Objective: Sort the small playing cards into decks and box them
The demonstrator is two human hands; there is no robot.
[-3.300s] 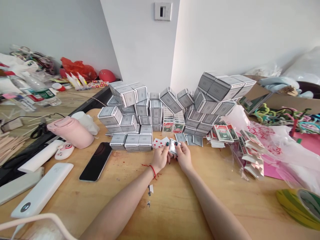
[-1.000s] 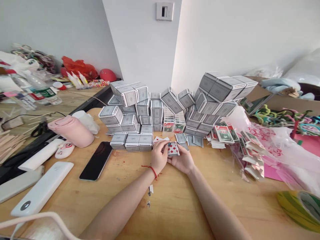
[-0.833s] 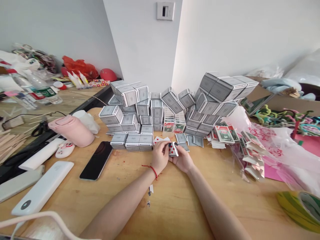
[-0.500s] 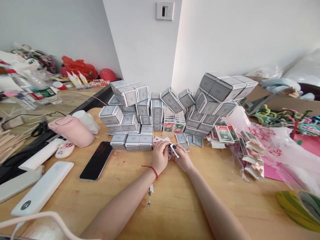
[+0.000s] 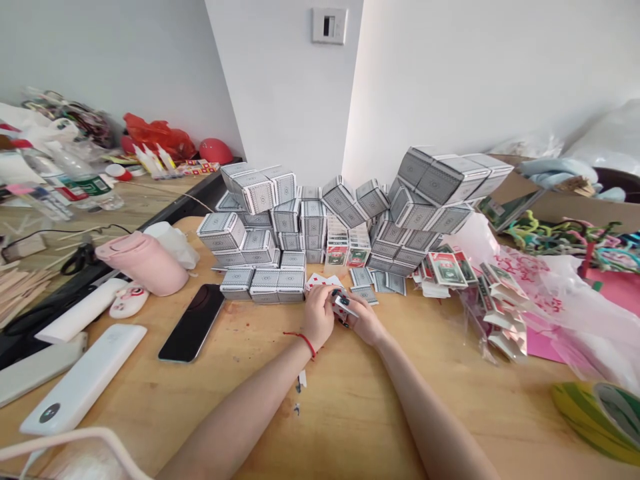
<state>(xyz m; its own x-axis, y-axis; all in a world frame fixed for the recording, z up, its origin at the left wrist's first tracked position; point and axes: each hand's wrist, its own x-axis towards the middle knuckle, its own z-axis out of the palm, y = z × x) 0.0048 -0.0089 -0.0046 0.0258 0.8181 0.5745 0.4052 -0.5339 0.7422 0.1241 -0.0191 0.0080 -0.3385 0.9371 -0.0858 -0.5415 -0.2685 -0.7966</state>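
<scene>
My left hand (image 5: 320, 314) and my right hand (image 5: 367, 320) meet over the table, both closed on a playing card (image 5: 345, 305) with red pips; how many cards they hold, I cannot tell. Just behind my left fingers, more cards (image 5: 319, 279) lie face up on the wood. Loose grey-backed cards (image 5: 363, 294) lie beyond my right hand. Blocks folded from grey-backed cards are stacked on the left (image 5: 277, 285) and on the right (image 5: 417, 207). Between the stacks stand red and green card boxes (image 5: 347, 254).
A black phone (image 5: 193, 323), a white power bank (image 5: 85, 378) and a pink pouch (image 5: 145, 262) lie to the left. On the right are opened card boxes (image 5: 503, 307), crumpled plastic (image 5: 575, 300) and a yellow-green tape roll (image 5: 595, 417). A wall stands behind the stacks.
My right fingers have shifted slightly left and down over the card, closer to my left fingertips, and the card's tilt has changed. The stacks stay put.
</scene>
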